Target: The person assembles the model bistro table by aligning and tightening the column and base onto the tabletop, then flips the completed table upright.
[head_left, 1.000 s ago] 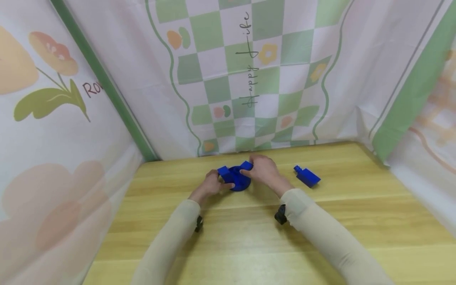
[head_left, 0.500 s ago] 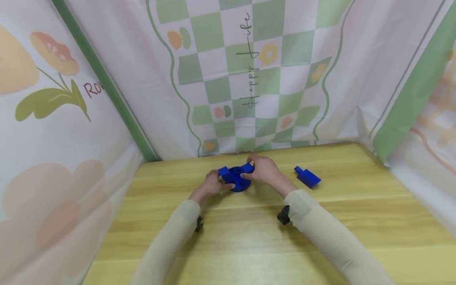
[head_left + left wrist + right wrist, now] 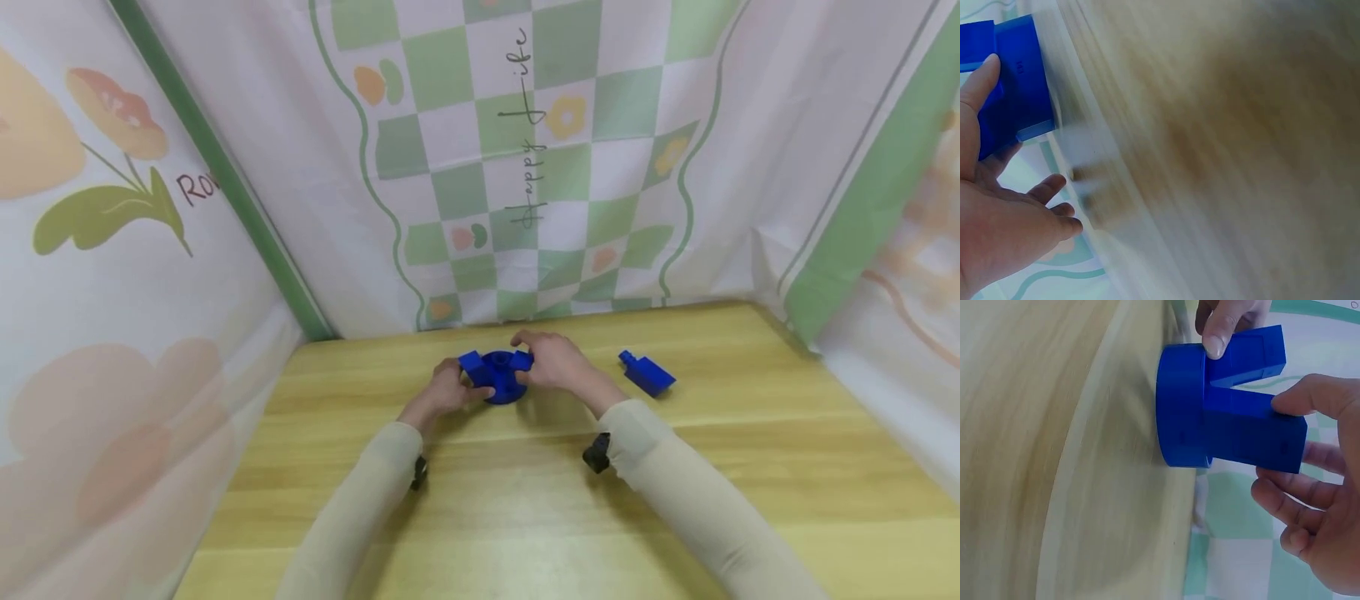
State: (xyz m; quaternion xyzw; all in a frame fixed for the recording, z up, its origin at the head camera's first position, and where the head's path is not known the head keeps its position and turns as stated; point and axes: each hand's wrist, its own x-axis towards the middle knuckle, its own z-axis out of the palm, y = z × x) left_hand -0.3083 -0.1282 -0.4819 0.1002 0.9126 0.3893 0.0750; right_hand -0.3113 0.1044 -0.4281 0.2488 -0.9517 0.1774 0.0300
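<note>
A round blue base (image 3: 506, 391) rests on the table near its back edge, and two blue blocks rise from it. My left hand (image 3: 447, 389) holds the base beside the left block (image 3: 473, 367), its thumb at the base's near side. On the other side, my right hand (image 3: 558, 362) pinches the right block (image 3: 522, 360). The right wrist view shows the thumb on one face of that rectangular block (image 3: 1254, 428) and fingers at the opposite side; its inner end meets the base (image 3: 1182, 406). A ring-shaped socket shows at the base's centre.
Another blue block (image 3: 648, 373) with a narrow stepped peg lies on the table to the right of my right hand. Behind the wooden table (image 3: 510, 517) hangs a patterned cloth (image 3: 555, 167). Cloth walls flank both sides.
The right block has shifted slightly toward me and down in the head view, with my right hand on it. My left hand, the base and the loose block have stayed put.
</note>
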